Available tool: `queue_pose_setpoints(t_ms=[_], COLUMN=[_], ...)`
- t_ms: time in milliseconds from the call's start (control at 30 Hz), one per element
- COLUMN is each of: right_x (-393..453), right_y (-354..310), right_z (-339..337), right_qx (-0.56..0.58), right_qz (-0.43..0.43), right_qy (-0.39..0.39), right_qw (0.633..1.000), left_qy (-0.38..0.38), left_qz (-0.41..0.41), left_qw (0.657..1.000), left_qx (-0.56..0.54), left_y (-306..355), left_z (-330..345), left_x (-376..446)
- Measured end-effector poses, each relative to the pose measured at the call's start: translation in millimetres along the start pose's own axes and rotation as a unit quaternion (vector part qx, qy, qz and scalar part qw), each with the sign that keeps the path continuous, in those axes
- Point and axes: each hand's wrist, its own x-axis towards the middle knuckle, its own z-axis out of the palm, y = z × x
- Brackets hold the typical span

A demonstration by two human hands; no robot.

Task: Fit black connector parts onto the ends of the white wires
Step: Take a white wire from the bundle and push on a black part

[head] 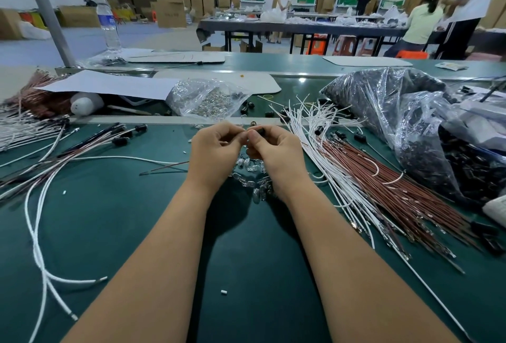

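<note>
Head view: both hands meet over the green bench [137,219], fingertips together. Right hand [273,151], fingers curled, pinches a small black connector part [260,131]. Left hand [216,148] also in a closed grip, pinching something tiny against it; cannot tell what. Clear small parts [252,175] lie under the hands. Bundle of white wires [317,156] just right of the hands, brown wires [383,178] beside it. Clear bag of black parts [383,96] far right.

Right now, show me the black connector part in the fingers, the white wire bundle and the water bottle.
black connector part [260,131], head view, its body at the right fingertips.
white wire bundle [315,148], head view, mid-strands.
water bottle [109,26], head view, its label.
</note>
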Motion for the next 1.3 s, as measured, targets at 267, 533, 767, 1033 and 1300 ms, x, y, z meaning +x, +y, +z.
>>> queue_pose_setpoints(t_ms=[267, 533, 767, 1033, 1300], right_x=[0.4, 0.1, 1.1, 2.8, 5.3], right_y=[-5.0, -7.2, -13.9, -20.4, -13.8], right_z=[-1.9, -4.6, -7.2, -17.6, -17.3], right_qx=[0.001, 0.011, 0.006, 0.060, -0.012], right_qz=[-0.002, 0.002, 0.004, 0.015, -0.043], right_qy=[0.005, 0.005, 0.020, 0.052, 0.075], right_qw=[1.000, 1.000, 1.000, 0.997, 0.996], left_qy=[-0.016, -0.013, -0.023, -0.018, -0.023], left_qz=[0.013, 0.018, 0.045, 0.056, 0.047], left_qw=[1.000, 0.999, 0.997, 0.994, 0.997], left_qx=[0.006, 0.039, 0.066, 0.095, 0.061], left_y=[4.3, 3.7, 1.7, -1.3, 0.8], left_z=[2.7, -1.4, -3.7, -4.9, -2.6], left_x=[-0.5, -0.4, 1.2, 0.8, 0.8])
